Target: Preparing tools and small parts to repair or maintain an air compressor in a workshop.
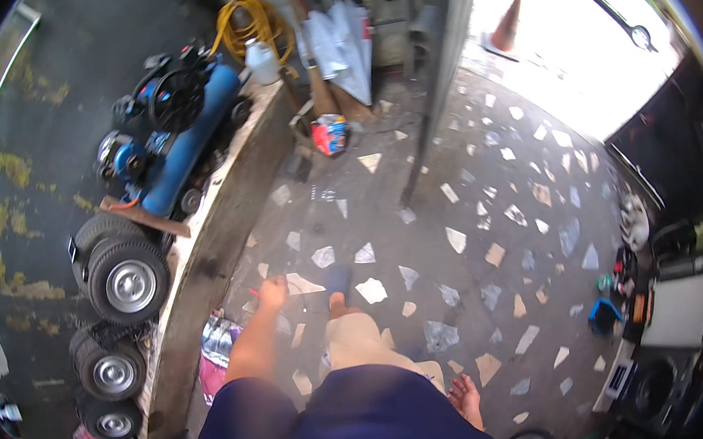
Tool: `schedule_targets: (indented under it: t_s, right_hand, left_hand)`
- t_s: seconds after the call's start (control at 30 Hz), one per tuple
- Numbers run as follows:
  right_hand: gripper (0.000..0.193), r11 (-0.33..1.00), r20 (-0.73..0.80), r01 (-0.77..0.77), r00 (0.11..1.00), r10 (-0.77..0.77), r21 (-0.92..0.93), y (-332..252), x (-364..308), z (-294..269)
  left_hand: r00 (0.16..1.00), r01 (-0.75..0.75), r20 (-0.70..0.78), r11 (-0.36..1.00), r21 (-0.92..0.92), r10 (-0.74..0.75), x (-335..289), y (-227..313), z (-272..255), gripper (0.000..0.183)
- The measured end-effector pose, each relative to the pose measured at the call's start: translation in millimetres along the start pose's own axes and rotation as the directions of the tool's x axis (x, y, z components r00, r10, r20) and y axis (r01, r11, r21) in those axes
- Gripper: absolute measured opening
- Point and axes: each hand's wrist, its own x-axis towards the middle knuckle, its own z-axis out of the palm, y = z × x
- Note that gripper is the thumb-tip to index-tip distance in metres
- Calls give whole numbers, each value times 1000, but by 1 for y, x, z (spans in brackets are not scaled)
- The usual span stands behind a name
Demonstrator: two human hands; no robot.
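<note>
My left hand (272, 294) is out ahead of me at the left, its fingers closed. A small red tip (253, 291) pokes out on its left side, and something thin and dark shows to its right; what kind of thing it is stays too small to make out. Low beside my hip hangs my right hand (465, 396), fingers loosely curled and apart, with nothing visible in it. One foot in a dark shoe (338, 280) is stepped forward on the grey floor set with pale stone pieces (370, 291).
Along the left, a concrete ledge (215, 224) bears a blue air compressor (202, 119) and several tyred wheels (128, 286). A metal post (435, 118) stands by the bright doorway, with an orange cone (508, 22) outside. Speaker-like equipment (657, 385) and a blue container (605, 316) sit right.
</note>
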Motion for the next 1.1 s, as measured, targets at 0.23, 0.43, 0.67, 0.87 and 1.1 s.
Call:
schedule_targets:
  t_s: [0.23, 0.43, 0.67, 0.87, 1.1]
  right_hand:
    - [39, 884, 438, 364, 873, -214, -294, -41, 4, -60]
    - [27, 863, 234, 356, 929, -286, -358, -97, 56, -129]
    - [34, 892, -56, 418, 900, -432, -175, -212, 52, -241]
    - [31, 931, -346, 361, 867, -358, -60, -285, 67, -328]
    - [40, 830, -296, 558, 793, -533, 1, -365, 146, -482]
  left_hand:
    - [614, -271, 775, 962, 25, 153, -154, 200, 206, 51]
    - [203, -750, 967, 660, 50, 157, -288, 407, 296, 67]
    - [-242, -964, 936, -44, -262, -255, -399, 620, 491, 67]
    - [-553, -587, 725, -425, -688, -410, -536, 713, 615, 55]
    - [-501, -802, 733, -71, -593, -461, -648, 712, 772, 40]
